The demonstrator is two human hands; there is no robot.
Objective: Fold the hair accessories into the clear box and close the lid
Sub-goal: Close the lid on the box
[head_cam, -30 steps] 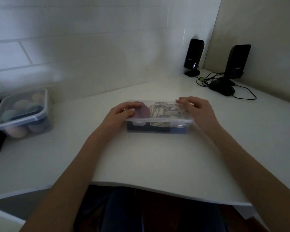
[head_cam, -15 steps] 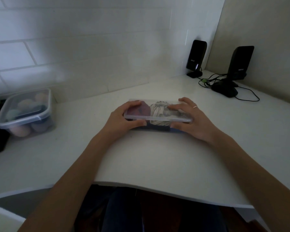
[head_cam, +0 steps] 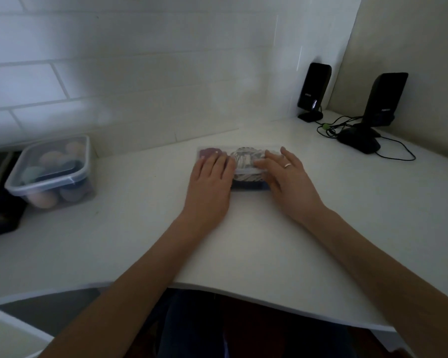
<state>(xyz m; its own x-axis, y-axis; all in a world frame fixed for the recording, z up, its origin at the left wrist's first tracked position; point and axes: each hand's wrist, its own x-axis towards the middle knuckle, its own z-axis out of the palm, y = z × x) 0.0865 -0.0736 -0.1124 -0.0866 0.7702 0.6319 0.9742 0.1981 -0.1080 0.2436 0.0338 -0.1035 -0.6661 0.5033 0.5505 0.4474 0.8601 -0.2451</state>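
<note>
The small clear box [head_cam: 246, 174] lies on the white desk in front of me with its lid down. Through the plastic I see a dark red hair accessory [head_cam: 208, 152] at the left, a pale striped one [head_cam: 245, 158] in the middle and something dark blue [head_cam: 247, 186] along the bottom. My left hand [head_cam: 210, 182] lies flat on the left part of the lid, fingers spread. My right hand [head_cam: 286, 177], with a ring on one finger, lies flat on the right part of the lid.
A larger lidded plastic container [head_cam: 51, 171] with rounded pastel items stands at the left by the tiled wall. Two black speakers [head_cam: 314, 91] [head_cam: 383, 102] and their cables [head_cam: 398, 153] fill the back right corner. The desk's curved front edge [head_cam: 243, 293] runs above my lap.
Both hands left the box's ends, where the thumbs held its front edge, and now lie palms down on top of the lid.
</note>
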